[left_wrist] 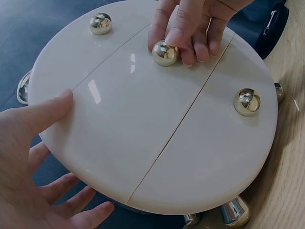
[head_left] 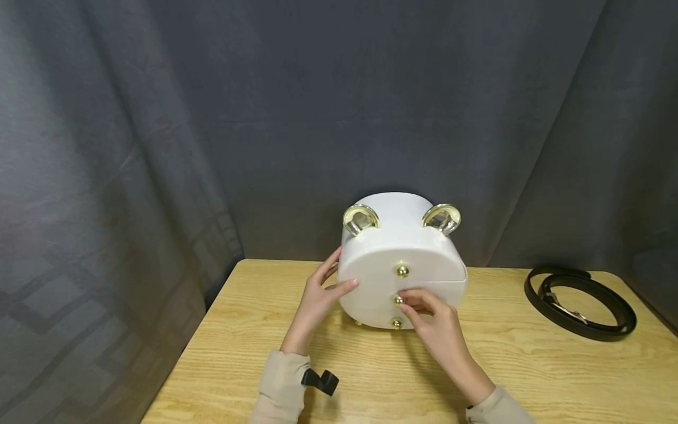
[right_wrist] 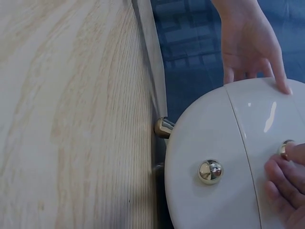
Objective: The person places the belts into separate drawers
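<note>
A white oval box (head_left: 371, 303) with drawers and two gold-rimmed ears (head_left: 442, 217) stands on the table. Three round gold knobs run down its front: the top knob (head_left: 402, 271), the middle knob (left_wrist: 165, 53) and the bottom knob (right_wrist: 210, 171). My right hand (head_left: 436, 327) pinches the middle knob between thumb and fingers. At the box's left side rests my left hand (head_left: 316, 297), its thumb on the front face and its other fingers extended along the side. The drawer fronts lie flush, with thin seams between them.
A coiled black belt (head_left: 598, 334) with a metal buckle lies on the wooden table (head_left: 238, 341) to the right. Dark grey curtains (head_left: 371, 118) hang behind the table and along its left. Small gold feet (left_wrist: 236, 212) hold up the box. A black clip (head_left: 321, 381) sits at the left sleeve.
</note>
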Demonstrator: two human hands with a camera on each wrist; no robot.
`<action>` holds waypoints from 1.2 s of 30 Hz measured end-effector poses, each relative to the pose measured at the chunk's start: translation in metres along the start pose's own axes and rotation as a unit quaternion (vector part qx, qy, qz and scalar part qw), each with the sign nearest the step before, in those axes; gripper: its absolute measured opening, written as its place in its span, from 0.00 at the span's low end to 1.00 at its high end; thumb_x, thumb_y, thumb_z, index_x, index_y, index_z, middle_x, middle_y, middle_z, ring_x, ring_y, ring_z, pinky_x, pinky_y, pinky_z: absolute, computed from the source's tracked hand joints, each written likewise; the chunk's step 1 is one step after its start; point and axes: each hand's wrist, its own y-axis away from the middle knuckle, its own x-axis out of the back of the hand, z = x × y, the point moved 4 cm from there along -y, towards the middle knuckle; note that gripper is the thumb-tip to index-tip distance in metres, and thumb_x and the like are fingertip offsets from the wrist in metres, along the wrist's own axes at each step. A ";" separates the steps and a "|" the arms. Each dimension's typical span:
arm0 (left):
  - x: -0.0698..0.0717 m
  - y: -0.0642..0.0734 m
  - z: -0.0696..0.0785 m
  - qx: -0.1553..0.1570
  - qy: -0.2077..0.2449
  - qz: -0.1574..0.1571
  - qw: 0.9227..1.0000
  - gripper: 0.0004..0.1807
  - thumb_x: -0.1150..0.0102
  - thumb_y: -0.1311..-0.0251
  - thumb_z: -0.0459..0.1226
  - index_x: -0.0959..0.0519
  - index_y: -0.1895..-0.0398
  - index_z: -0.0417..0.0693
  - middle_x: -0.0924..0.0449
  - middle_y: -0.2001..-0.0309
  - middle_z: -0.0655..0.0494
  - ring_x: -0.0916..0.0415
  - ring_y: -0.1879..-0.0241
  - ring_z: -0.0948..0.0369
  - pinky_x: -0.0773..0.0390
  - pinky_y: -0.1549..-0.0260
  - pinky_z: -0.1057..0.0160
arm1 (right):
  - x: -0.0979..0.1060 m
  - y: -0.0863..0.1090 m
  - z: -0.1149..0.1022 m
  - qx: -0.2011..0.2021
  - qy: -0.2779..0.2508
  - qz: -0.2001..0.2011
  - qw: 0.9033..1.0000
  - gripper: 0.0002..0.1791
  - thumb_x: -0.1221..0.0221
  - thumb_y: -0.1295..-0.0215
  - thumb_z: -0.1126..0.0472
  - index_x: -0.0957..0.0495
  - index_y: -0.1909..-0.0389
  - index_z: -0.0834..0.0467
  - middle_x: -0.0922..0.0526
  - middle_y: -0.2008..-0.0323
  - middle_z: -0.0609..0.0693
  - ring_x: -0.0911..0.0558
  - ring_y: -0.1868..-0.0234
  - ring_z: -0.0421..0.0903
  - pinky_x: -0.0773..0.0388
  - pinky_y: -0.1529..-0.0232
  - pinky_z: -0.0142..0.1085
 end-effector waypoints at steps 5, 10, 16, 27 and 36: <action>-0.001 -0.001 0.001 -0.005 0.008 0.011 1.000 0.39 0.30 0.43 0.35 0.33 0.27 0.59 0.36 0.29 0.53 0.36 0.33 0.50 0.24 0.44 0.49 | 0.002 0.000 -0.002 -0.003 -0.003 -0.002 1.000 0.15 0.31 0.45 0.73 0.15 0.57 0.58 0.13 0.63 0.47 0.16 0.65 0.40 0.21 0.62 0.24; -0.002 -0.002 0.002 -0.018 0.004 0.011 1.000 0.39 0.30 0.43 0.35 0.32 0.27 0.59 0.36 0.29 0.54 0.36 0.33 0.51 0.23 0.45 0.51 | 0.005 0.005 -0.001 -0.042 0.000 0.000 0.999 0.15 0.32 0.45 0.74 0.16 0.57 0.58 0.13 0.63 0.47 0.17 0.65 0.37 0.21 0.63 0.25; -0.001 -0.001 0.002 -0.021 -0.006 0.002 1.000 0.39 0.30 0.41 0.36 0.33 0.27 0.59 0.37 0.28 0.55 0.37 0.32 0.51 0.22 0.47 0.52 | 0.007 0.014 -0.001 -0.066 0.000 0.004 0.998 0.11 0.31 0.45 0.74 0.15 0.62 0.60 0.13 0.65 0.48 0.17 0.67 0.37 0.21 0.65 0.25; 0.000 0.002 0.003 -0.015 0.000 -0.002 1.000 0.39 0.30 0.41 0.35 0.34 0.26 0.58 0.39 0.27 0.54 0.38 0.31 0.50 0.23 0.45 0.52 | 0.007 0.023 0.016 -0.123 0.016 -0.042 0.991 0.12 0.31 0.48 0.76 0.15 0.64 0.61 0.14 0.67 0.48 0.18 0.69 0.35 0.19 0.67 0.30; 0.000 0.001 0.001 -0.014 -0.005 -0.001 1.000 0.40 0.30 0.42 0.36 0.34 0.26 0.62 0.38 0.28 0.56 0.37 0.32 0.52 0.23 0.44 0.51 | 0.002 0.029 0.027 -0.185 -0.008 -0.112 0.976 0.13 0.31 0.46 0.72 0.15 0.58 0.63 0.14 0.67 0.49 0.17 0.67 0.40 0.18 0.64 0.32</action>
